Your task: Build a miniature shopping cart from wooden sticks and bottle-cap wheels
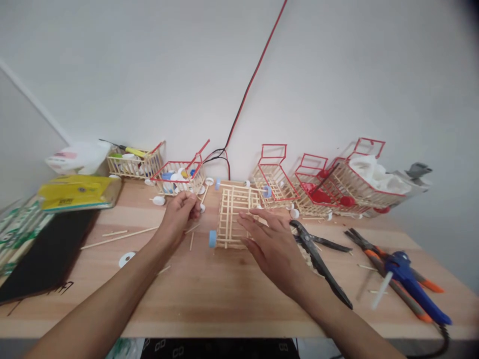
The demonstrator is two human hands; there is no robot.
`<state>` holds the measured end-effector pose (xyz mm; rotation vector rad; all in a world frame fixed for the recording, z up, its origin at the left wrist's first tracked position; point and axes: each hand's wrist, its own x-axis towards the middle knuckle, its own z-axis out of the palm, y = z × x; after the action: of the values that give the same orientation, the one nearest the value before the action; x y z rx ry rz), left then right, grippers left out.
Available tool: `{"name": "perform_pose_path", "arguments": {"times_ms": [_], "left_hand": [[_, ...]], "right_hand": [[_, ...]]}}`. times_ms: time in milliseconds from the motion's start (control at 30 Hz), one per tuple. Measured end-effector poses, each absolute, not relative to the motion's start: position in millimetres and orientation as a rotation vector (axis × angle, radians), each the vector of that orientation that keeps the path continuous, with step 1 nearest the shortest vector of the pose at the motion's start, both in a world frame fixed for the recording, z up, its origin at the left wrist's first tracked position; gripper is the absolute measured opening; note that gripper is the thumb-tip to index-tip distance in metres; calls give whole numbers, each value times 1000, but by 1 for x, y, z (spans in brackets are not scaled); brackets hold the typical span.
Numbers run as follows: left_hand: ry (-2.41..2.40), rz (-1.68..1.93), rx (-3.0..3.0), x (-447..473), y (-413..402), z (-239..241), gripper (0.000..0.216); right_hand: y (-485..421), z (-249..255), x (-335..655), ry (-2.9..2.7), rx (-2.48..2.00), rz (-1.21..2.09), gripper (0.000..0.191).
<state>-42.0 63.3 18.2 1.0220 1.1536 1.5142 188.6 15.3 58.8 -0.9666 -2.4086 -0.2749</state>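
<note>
A small cart frame of thin wooden sticks (235,212) lies on the wooden table (224,294), with blue bottle-cap wheels at its corners. My right hand (271,239) hovers over its right side, fingers stretched out and apart, holding nothing. To the left of the frame, my left hand (179,214) has its fingers pinched together beside a white cap on a stick (202,207); what they hold I cannot make out. Loose sticks (119,237) lie to the left.
Several stick carts with red wire handles (273,174) stand along the wall, some filled with caps. Black pliers (318,254), orange-handled cutters (377,257) and a blue glue gun (411,281) lie at right. A yellow packet (78,192) and a black sheet (45,259) sit at left.
</note>
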Motion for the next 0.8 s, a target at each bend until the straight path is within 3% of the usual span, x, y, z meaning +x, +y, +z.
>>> {"name": "perform_pose_path", "arguments": {"times_ms": [800], "left_hand": [[1123,1224,1154,-34,61,9,30]], "right_hand": [[19,52,186,-2425,-962,-301,29]]}}
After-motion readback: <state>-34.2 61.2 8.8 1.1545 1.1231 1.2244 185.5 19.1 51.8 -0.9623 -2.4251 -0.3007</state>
